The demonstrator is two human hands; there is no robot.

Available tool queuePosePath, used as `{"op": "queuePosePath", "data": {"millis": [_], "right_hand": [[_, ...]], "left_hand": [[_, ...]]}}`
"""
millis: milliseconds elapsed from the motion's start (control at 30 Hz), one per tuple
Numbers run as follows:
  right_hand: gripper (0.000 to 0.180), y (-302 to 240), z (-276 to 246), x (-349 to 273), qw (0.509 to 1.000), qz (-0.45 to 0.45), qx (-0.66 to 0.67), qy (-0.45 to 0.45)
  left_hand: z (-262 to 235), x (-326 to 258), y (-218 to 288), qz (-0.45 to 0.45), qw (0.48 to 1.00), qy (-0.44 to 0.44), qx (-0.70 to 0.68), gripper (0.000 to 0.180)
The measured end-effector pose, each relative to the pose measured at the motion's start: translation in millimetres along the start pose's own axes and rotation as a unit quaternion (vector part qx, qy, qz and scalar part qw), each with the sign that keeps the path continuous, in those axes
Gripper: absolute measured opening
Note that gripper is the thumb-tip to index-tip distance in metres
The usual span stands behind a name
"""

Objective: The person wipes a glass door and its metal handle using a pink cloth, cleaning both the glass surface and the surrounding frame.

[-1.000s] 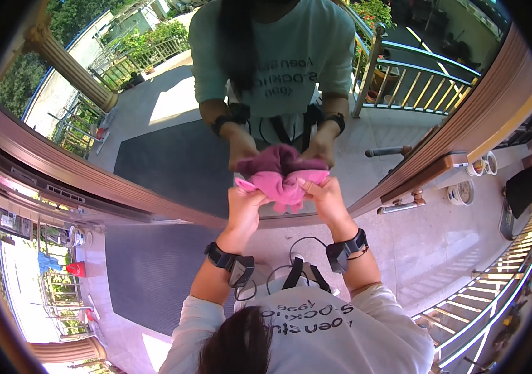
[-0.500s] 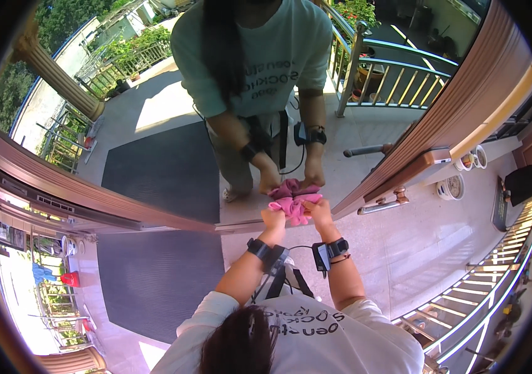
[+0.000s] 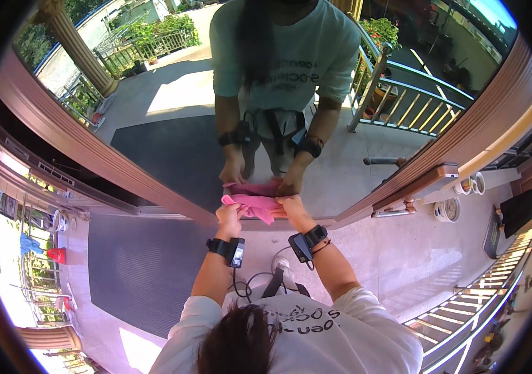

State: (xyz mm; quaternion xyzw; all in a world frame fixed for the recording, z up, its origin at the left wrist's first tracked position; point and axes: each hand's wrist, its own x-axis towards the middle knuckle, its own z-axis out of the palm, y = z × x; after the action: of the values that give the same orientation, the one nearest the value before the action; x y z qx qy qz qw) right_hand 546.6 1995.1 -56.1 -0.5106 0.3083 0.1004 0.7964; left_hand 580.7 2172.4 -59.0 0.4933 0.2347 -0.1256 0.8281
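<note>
A pink cloth (image 3: 255, 207) is stretched between my two hands, close to a dark reflective glass door pane (image 3: 334, 165). My left hand (image 3: 230, 216) is closed on the cloth's left end. At its right end, my right hand (image 3: 293, 206) grips it too. Part of the cloth sags below the line between the hands. The glass mirrors my arms, my hands and the cloth just above the real ones. Black straps with small devices and cables sit on both wrists.
A reddish-brown frame (image 3: 160, 215) borders the glass, with a metal door handle (image 3: 397, 209) at the right. A dark ribbed mat (image 3: 147, 268) lies on the floor at left. White buckets (image 3: 447, 210) stand right, and a metal railing (image 3: 465, 311) runs along the lower right.
My hands have moved left and spread apart, drawing the bunched cloth out wider. The view has shifted slightly, so the reflection sits further right.
</note>
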Motion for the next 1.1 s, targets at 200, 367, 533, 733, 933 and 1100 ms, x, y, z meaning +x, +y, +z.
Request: {"op": "queuePosePath", "data": {"millis": [200,367,533,733,933,1100], "right_hand": [[0.026,-50,130,-57,0.974,-0.103,0.033,-0.201],[0.016,-79,259,-116,0.832,-0.506,-0.019,-0.227],[0.018,-5,341,-144,0.912,-0.271,0.068,-0.301],[0.022,109,323,-128,0.974,-0.179,0.133,-0.043],[0.016,40,282,-129,0.906,-0.381,0.117,0.145],[0.024,-23,240,-77,0.796,-0.569,0.017,0.206]], "left_hand": [[-55,-14,137,0.234,0.968,-0.057,-0.068,0.010],[-109,-71,255,0.441,0.864,-0.195,-0.146,0.020],[-230,-107,265,0.338,0.927,-0.146,-0.077,0.024],[-295,-94,229,0.072,0.987,-0.142,0.012,0.018],[-239,-47,203,-0.053,0.917,-0.394,0.037,0.023],[-165,-29,197,-0.110,0.853,-0.508,-0.043,0.028]]}}
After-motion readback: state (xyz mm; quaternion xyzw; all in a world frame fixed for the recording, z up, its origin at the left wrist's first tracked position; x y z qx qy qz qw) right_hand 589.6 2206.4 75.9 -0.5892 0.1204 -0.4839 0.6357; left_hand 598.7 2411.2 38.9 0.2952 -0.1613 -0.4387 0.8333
